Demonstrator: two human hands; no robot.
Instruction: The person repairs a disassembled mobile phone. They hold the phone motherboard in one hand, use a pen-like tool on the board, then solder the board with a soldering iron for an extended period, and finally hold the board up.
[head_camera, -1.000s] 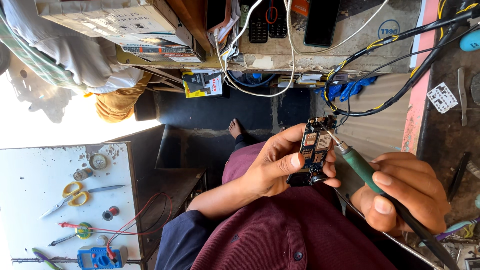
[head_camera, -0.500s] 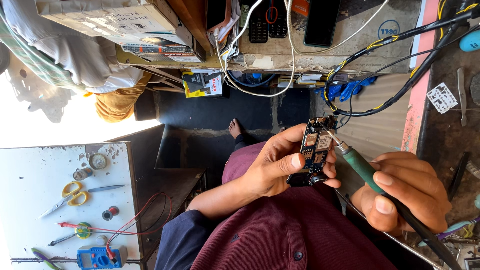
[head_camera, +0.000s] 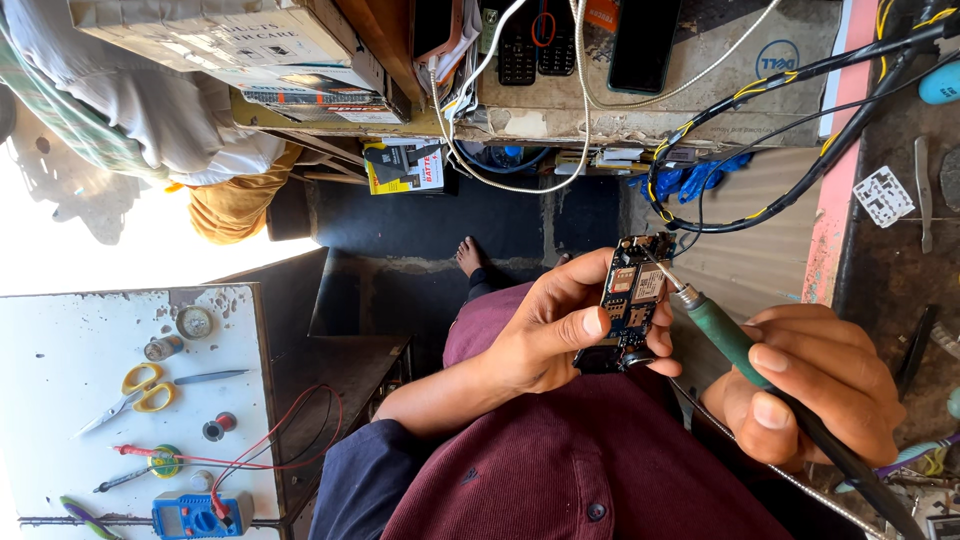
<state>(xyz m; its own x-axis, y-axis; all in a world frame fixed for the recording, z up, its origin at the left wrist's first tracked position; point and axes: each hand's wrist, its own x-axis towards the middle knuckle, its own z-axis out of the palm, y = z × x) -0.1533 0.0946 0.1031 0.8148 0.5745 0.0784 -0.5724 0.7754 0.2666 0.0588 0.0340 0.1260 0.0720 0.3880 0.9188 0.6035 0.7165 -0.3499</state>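
The left hand (head_camera: 550, 335) grips a small circuit board (head_camera: 628, 300) between thumb and fingers above the lap. The right hand (head_camera: 815, 385) is closed around a green-handled soldering iron (head_camera: 725, 335), its tip touching the board's upper edge.

— Only one view here?
— Only one: worn on the head, facing steeply down over chest and lap, close on the left hand (head_camera: 545, 335) and right hand (head_camera: 815, 390).
— Farther off?
— Floor, white table (head_camera: 70, 340) at left, cluttered bench (head_camera: 700, 110) at top.

Left hand (head_camera: 545, 335) curled in grip; right hand (head_camera: 815, 385) seemingly clenched.
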